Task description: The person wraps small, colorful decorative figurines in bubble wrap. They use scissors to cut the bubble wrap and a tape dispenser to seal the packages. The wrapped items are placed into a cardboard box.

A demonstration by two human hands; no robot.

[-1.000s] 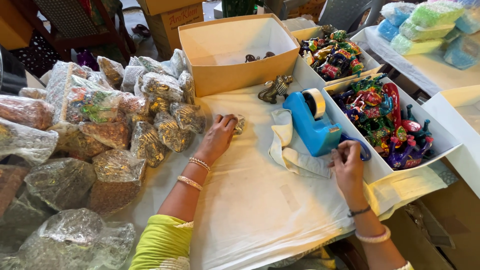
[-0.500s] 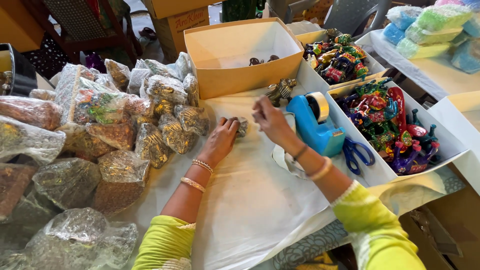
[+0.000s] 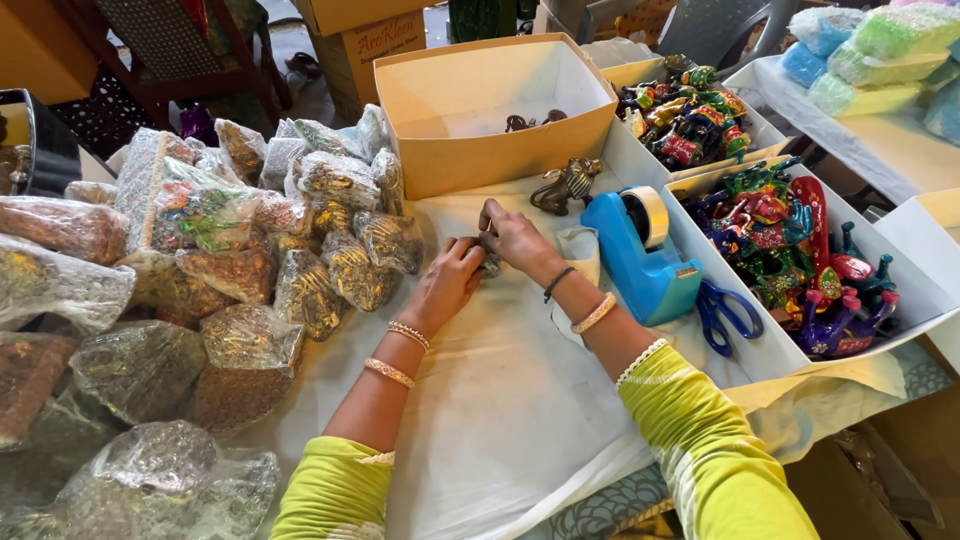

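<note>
Both hands meet mid-sheet: left hand and right hand fingers pinch a small dark figurine, tape dispenser at 3 o'clock, likely mid-wrap; next needs tape.

Ahead of my fingers and off to the left, a dark wooden chair with a woven lattice back stands on a grey floor strewn with small scraps. A brown cardboard carton sits on that floor straight ahead, beyond the desk, whose top is covered in white paper under even, soft daylight. Far to the right of my fingers a second table with a pale cream top carries blue and green wrapped bundles. At the far left edge, level with my fingers, I see a black glossy case. Near my right elbow, a patterned grey cloth hangs below the paper's edge.
</note>
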